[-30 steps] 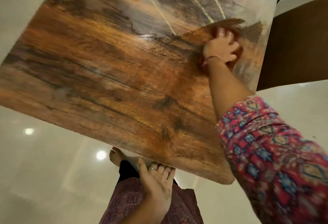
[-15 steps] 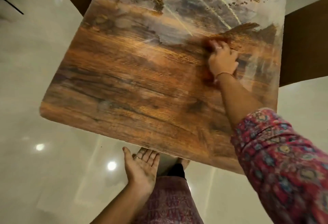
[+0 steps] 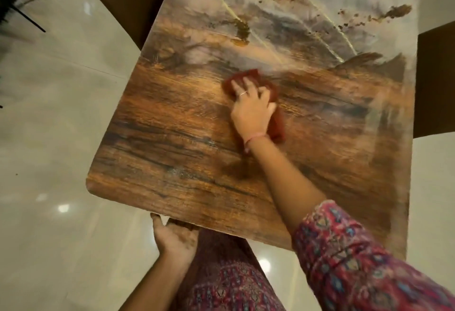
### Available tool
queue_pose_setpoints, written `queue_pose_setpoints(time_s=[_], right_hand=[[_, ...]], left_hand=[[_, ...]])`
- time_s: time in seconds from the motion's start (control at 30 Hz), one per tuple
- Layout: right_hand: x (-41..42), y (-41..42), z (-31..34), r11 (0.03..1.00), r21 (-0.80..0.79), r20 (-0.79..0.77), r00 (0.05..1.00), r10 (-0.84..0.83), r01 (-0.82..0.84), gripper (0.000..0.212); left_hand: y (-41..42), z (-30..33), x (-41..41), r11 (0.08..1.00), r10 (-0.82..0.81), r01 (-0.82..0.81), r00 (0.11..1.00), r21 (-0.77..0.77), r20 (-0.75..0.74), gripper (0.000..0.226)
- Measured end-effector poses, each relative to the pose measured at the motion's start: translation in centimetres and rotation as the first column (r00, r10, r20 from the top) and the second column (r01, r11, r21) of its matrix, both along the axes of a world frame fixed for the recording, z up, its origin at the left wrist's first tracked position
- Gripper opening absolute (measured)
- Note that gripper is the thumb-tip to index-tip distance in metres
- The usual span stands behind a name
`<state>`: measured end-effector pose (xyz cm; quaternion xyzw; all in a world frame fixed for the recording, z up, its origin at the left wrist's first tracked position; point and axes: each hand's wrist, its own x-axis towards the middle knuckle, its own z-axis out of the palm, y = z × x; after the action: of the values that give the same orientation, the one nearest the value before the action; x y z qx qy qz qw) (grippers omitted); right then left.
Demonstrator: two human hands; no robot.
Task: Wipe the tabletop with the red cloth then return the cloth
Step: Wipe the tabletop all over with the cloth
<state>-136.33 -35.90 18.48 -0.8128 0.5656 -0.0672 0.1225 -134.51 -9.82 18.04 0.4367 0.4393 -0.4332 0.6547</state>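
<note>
One tabletop (image 3: 172,138), one red cloth (image 3: 277,118), two hands in play. The right hand (image 3: 252,109) is down flat on the cloth, fingers stretched forward and slightly spread, pressing rather than clutching, a thin ring on one finger and a pinkish band (image 3: 253,139) round the wrist. The cloth lies directly under that hand, roughly midway between the tabletop's left and right edges and a little beyond the middle toward the far edge; red fabric pokes out ahead of the fingertips, along the thumb side, and trails back beside the wrist on the right. Its outline is blurred, so its folds cannot be made out. The left hand (image 3: 176,235) is at the near edge of the tabletop, close to the near-left corner, thumb up beside the rim and fingers reaching under it; how tightly they grip the underside is hidden, so I cannot tell. The tabletop is wood-grained brown near the person and pale grey with gold streaks and dark specks toward the far edge. A patterned red sleeve (image 3: 357,261) covers the right upper arm, and glossy pale floor tiles (image 3: 49,138) lie around the table.
</note>
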Motion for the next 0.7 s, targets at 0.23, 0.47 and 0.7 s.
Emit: queue_pose_setpoints(time_s=[0.23, 0.47, 0.7], right_hand=[[-1.2, -2.9, 0.5, 0.941, 0.029, 0.002, 0.941, 0.338, -0.338, 0.041], [-7.6, -13.3, 2.0, 0.790, 0.144, 0.029, 0.796, -0.605, 0.595, 0.037], [4.9, -0.1, 0.8, 0.977, 0.038, 0.084, 0.974, -0.213, 0.210, 0.030]], left_hand=[[0.5, -0.5, 9.4, 1.000, 0.005, -0.001, 0.991, -0.031, 0.134, 0.036], [1.5, -0.7, 15.3, 0.991, -0.083, 0.102, 0.976, -0.083, 0.201, 0.092], [1.6, -2.4, 22.7, 0.895, -0.443, 0.444, 0.896, -0.041, 0.042, 0.037]])
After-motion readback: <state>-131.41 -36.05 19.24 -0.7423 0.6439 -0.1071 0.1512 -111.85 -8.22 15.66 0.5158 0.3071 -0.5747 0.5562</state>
